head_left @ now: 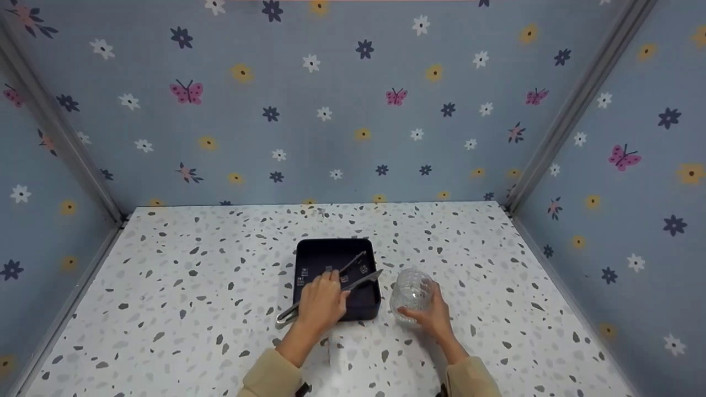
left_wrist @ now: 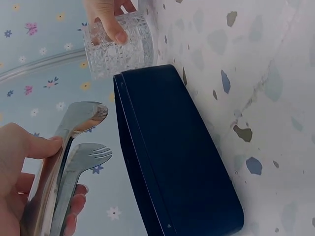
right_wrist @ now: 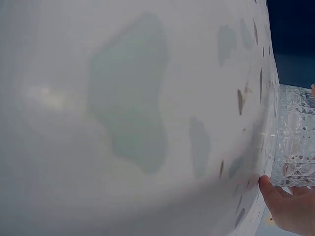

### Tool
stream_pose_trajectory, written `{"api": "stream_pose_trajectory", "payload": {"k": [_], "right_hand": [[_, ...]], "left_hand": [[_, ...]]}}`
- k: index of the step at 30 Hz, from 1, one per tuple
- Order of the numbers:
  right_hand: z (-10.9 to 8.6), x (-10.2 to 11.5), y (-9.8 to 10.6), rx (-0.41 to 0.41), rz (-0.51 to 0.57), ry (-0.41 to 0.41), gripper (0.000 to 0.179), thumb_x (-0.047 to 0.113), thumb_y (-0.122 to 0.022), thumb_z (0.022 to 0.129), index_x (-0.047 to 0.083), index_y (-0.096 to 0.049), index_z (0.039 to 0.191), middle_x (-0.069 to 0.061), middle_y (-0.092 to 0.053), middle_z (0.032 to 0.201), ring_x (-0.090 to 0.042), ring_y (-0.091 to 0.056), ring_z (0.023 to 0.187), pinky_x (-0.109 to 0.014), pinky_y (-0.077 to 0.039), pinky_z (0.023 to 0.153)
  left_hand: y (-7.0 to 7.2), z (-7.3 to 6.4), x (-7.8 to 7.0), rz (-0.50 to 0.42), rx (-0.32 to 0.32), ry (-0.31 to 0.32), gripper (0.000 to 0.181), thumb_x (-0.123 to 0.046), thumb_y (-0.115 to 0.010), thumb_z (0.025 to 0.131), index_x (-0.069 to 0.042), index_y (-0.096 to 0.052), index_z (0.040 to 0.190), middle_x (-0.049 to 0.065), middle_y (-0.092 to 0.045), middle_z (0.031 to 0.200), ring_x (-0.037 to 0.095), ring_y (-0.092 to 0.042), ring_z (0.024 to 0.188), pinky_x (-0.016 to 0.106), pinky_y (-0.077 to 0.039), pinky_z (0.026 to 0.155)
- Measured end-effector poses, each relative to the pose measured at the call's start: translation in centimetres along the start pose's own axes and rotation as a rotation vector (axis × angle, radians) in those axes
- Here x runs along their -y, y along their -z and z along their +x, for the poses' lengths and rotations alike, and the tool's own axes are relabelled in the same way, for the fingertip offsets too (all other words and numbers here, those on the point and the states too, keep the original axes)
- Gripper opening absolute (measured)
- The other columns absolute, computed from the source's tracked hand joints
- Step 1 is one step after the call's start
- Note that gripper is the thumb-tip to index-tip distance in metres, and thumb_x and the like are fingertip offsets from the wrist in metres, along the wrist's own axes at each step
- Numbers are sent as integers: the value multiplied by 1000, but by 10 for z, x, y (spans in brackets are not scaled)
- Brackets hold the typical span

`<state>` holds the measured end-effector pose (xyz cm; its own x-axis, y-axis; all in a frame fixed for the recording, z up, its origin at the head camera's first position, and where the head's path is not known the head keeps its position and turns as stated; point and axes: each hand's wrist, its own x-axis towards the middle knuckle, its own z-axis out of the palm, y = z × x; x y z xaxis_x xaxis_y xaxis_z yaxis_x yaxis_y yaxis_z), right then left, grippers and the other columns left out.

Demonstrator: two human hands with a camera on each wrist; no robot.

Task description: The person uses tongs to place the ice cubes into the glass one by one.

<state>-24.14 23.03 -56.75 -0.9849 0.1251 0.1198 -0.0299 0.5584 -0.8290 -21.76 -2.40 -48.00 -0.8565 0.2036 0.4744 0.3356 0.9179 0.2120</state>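
Observation:
My left hand (head_left: 320, 300) grips a pair of metal serving tongs (left_wrist: 81, 118) over a dark navy box (head_left: 361, 313). The tongs' two arms stand apart, and one ends in fork-like tines. Several small clear pieces (head_left: 304, 272) lie on the floor of the box, partly hidden by the hand and tongs. To the right of the box, my right hand (head_left: 438, 314) holds a clear, cut-pattern glass (head_left: 411, 289) round its side. In the right wrist view, that glass (right_wrist: 295, 132) stands on the tabletop, with the thumb and fingers along its wall.
The white speckled table (head_left: 209, 264) extends around the box on every side. A blue wall with flowers and butterflies (head_left: 353, 110) stands behind it, with similar panels left (head_left: 33, 231) and right (head_left: 634, 220).

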Motion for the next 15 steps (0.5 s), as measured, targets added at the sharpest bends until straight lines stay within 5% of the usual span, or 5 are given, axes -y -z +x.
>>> {"api": "stream_pose_trajectory", "payload": {"k": [15], "right_hand": [[-1, 0, 1, -11, 38, 17, 90, 31, -83, 56, 7, -35, 128, -18, -45, 127, -37, -40, 117, -47, -31, 94]], "left_hand": [[-5, -5, 22, 18, 31, 104, 42, -23, -70, 72, 9, -59, 98, 18, -60, 81, 31, -59, 68, 40, -46, 53]]}}
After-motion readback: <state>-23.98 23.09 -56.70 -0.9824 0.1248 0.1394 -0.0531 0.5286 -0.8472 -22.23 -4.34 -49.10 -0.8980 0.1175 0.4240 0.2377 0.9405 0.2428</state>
